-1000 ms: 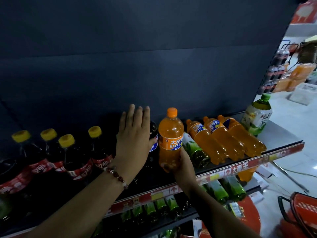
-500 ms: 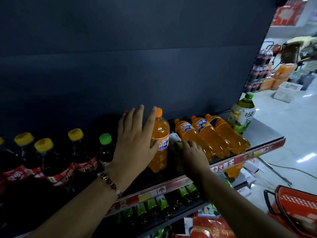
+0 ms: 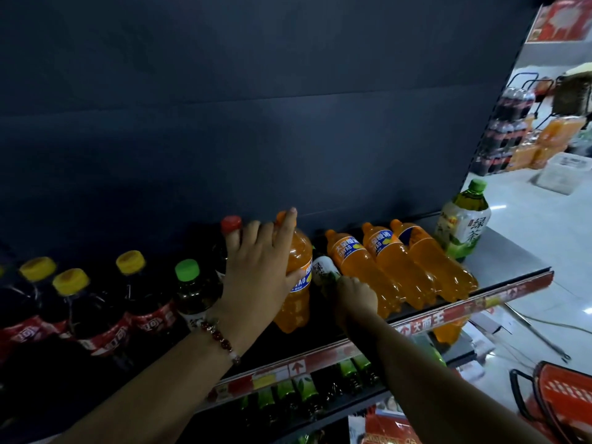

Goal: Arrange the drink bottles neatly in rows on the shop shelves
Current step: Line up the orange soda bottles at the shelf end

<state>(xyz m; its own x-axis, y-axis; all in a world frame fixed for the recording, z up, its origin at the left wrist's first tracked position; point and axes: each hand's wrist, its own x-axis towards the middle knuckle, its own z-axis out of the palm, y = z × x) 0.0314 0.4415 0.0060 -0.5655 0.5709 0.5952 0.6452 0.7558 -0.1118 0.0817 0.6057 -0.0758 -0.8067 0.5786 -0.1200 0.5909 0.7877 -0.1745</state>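
Since half a second ago my left hand (image 3: 256, 277) has stayed pressed against the upright orange bottle (image 3: 296, 283), and a red-capped dark bottle (image 3: 224, 238) now shows at its 9 o'clock, where my fingers hid it before. My right hand (image 3: 355, 299) has slid from beside the orange bottle down onto the lying green tea bottle (image 3: 323, 270).

I see the left grip spread wide, palm flat on the orange bottle's side, one fingertip up at its cap; it wraps nothing. The right grip is curled narrow over the lower end of the lying green tea bottle, though I cannot tell whether it truly clasps it.

That tea bottle lies on the shelf (image 3: 512, 261) wedged between the upright orange bottle and three orange bottles (image 3: 397, 267) lying side by side at its 3 o'clock. An upright green tea bottle (image 3: 463, 222) stands at the shelf's far right end, touching the last lying one. At my left hand's 9 o'clock stand a green-capped bottle (image 3: 189, 283) and yellow-capped cola bottles (image 3: 102, 309). A red basket (image 3: 563, 402) sits on the floor at 4 o'clock.
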